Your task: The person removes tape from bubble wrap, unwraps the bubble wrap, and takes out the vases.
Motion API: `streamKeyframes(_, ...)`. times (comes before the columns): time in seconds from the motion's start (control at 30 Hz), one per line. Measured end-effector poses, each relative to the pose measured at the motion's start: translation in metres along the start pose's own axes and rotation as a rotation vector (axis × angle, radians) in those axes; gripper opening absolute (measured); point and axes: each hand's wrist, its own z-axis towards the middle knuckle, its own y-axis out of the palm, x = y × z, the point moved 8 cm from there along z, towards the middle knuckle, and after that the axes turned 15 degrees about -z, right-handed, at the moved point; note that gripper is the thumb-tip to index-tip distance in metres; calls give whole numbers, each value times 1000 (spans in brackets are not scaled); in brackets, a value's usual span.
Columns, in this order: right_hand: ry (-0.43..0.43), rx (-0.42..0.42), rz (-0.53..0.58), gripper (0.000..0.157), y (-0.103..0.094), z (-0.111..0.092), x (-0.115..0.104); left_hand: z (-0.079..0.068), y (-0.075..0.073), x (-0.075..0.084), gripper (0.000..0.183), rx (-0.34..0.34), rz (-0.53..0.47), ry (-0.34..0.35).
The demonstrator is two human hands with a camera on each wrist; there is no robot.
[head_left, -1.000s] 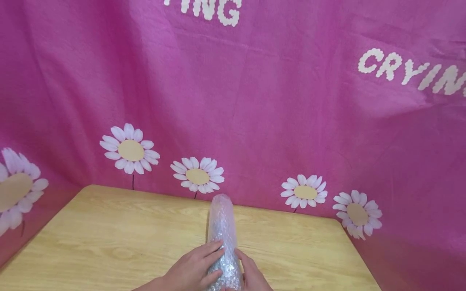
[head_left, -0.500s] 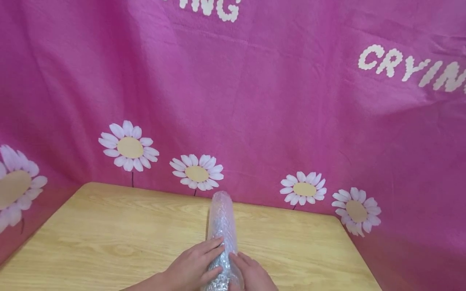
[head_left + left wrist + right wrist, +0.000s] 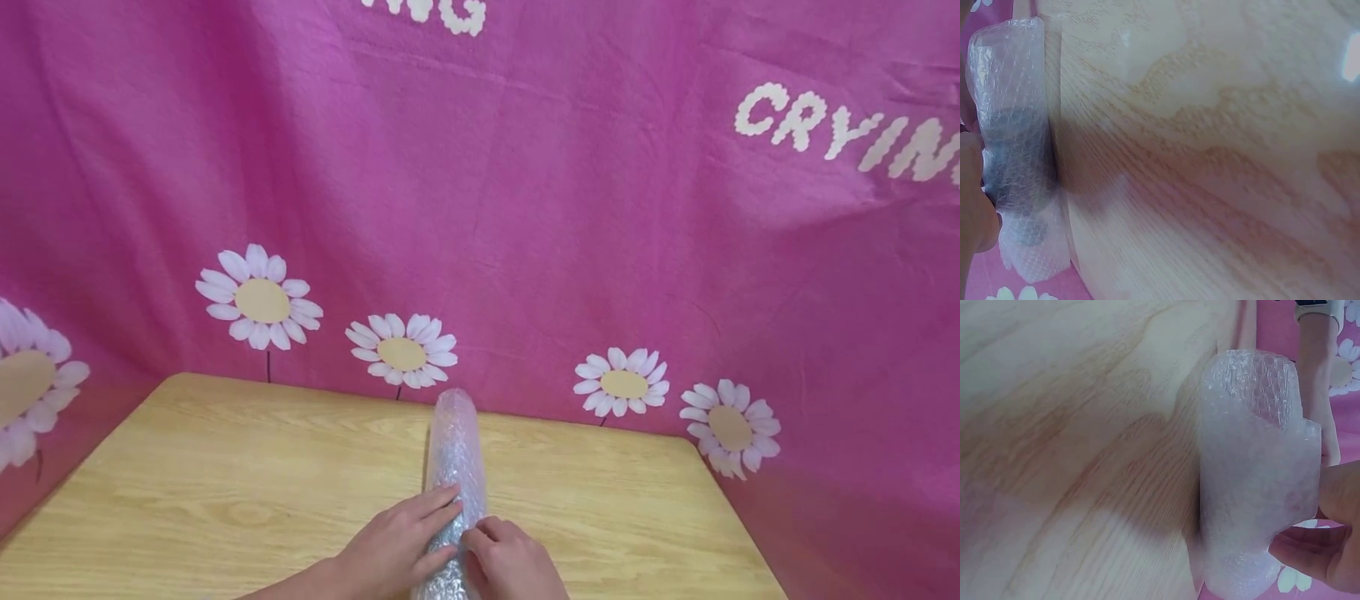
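Observation:
A long roll of bubble wrap point(image 3: 455, 450) lies on the table, pointing away from me. In the left wrist view a dark shape point(image 3: 1019, 162) shows through the wrap point(image 3: 1013, 62); what it is I cannot tell. My left hand point(image 3: 397, 537) rests on the roll from the left, its fingers laid straight across the top. From the right, my right hand point(image 3: 517, 562) pinches the wrap's loose edge between thumb and fingers. The right wrist view shows that hand point(image 3: 1329, 544) at the raised flap of the bubble wrap point(image 3: 1260, 469).
The wooden table point(image 3: 262, 475) reaches back to a pink cloth point(image 3: 525, 208) printed with white daisies and letters. The roll's far end lies near the table's back edge. A watch-like band point(image 3: 1319, 319) is on the left wrist.
My right hand has shifted up and inward over the roll, and its fingers have curled to pinch the wrap edge. The left hand stays nearly in place; the view has tilted down slightly.

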Motion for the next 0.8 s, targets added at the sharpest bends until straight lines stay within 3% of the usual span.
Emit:
streamKeyframes(0.17,2,-82,-17,10,3,6,-2,0,0,-2,49,-26,-3,-26)
streamKeyframes(0.27,-15,-82,-51,13,3,8,-3,1,-1,-5,50,-56,-5,-61)
streamKeyframes(0.47,-88,47,-159,15,-2,8,-9,3,-4,-4,49,-34,28,-41)
streamKeyframes(0.8,-160,168,-177,18,-3,1,-11,1,-1,2,47,-24,20,-33)
